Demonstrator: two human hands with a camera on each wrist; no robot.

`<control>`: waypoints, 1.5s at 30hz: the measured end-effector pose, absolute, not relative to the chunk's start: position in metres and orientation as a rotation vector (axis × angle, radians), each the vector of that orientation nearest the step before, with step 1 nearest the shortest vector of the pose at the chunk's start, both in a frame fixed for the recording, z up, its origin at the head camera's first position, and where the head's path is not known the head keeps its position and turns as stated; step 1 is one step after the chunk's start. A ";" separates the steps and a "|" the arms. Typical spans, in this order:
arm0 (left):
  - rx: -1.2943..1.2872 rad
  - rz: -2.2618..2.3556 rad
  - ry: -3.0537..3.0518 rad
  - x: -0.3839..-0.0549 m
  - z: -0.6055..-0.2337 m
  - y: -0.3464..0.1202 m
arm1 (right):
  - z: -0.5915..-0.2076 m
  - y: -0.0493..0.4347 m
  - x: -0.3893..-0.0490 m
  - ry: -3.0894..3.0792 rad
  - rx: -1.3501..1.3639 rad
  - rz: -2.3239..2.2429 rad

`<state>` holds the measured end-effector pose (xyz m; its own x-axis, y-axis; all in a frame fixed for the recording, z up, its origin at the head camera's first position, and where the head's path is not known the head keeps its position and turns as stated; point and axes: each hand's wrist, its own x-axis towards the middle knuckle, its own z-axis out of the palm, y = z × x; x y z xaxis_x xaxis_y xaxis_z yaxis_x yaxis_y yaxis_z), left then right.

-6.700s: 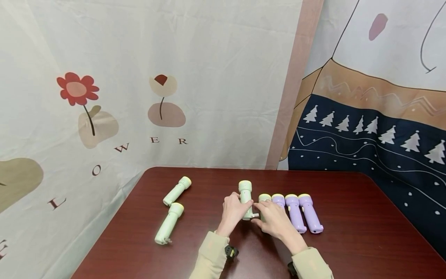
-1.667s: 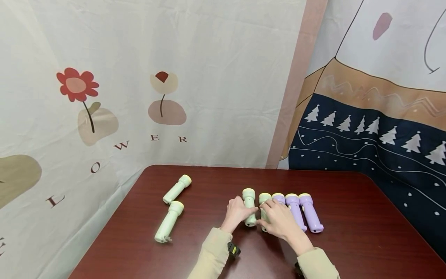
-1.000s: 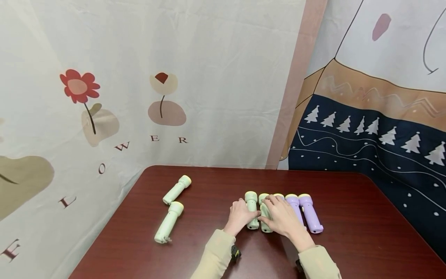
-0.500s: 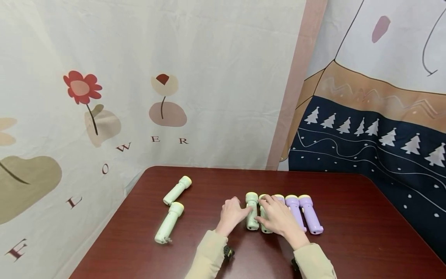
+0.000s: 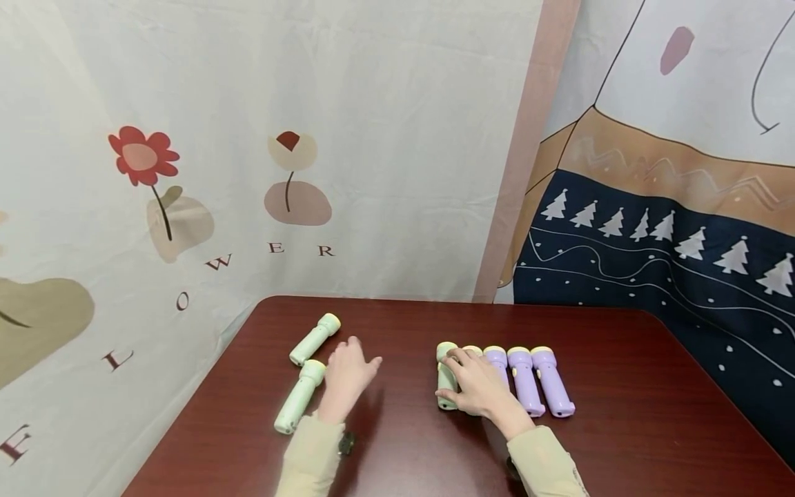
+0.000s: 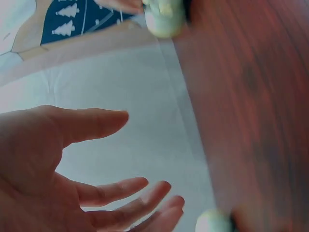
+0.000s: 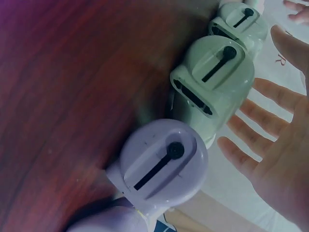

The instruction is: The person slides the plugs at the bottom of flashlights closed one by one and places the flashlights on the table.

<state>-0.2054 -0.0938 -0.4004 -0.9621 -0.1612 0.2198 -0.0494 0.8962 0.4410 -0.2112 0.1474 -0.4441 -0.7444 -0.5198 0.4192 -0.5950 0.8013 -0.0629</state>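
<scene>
My left hand (image 5: 349, 376) hovers with spread fingers just right of two pale green flashlights, the nearer flashlight (image 5: 299, 399) and the farther flashlight (image 5: 314, 339). It holds nothing; in the left wrist view its thumb and fingers stand apart. My right hand (image 5: 481, 386) reaches over the left end of a row, its fingertips touching the leftmost green flashlight (image 5: 445, 386). A second green flashlight (image 5: 473, 351) is mostly hidden beneath that hand. In the right wrist view its fingers are extended beside a green flashlight end (image 7: 217, 67) with a black slot.
Purple flashlights continue the row to the right: one partly covered purple flashlight (image 5: 495, 357), a middle one, and the rightmost purple flashlight (image 5: 553, 383). All lie on a dark red-brown table (image 5: 397, 449). A printed cloth (image 5: 397, 138) hangs behind its far edge.
The left hand first held a green flashlight with a small piece sticking out; that piece no longer shows. The flashlight joined the row, and the left hand moved left. The right hand shifted slightly left.
</scene>
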 end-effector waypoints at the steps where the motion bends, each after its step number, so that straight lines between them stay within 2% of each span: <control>1: 0.173 -0.621 -2.810 -0.204 -0.399 -0.102 | -0.445 0.147 -0.212 -2.607 0.842 0.268; 8: 0.314 -0.591 -2.866 -0.196 -0.401 -0.154 | -0.447 0.142 -0.213 -2.620 0.863 0.229; 14: 0.318 -0.604 -2.925 -0.188 -0.411 -0.180 | -0.446 0.140 -0.212 -2.656 0.876 0.250; 45: 0.325 -0.720 -3.056 -0.188 -0.423 -0.199 | -0.445 0.140 -0.210 -2.715 0.836 0.248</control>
<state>-0.1883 -0.1988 -0.4228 -0.9787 -0.1959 -0.0609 -0.2025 0.8748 0.4401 -0.2096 0.1404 -0.4455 -0.7896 -0.5220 0.3225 -0.5718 0.8167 -0.0781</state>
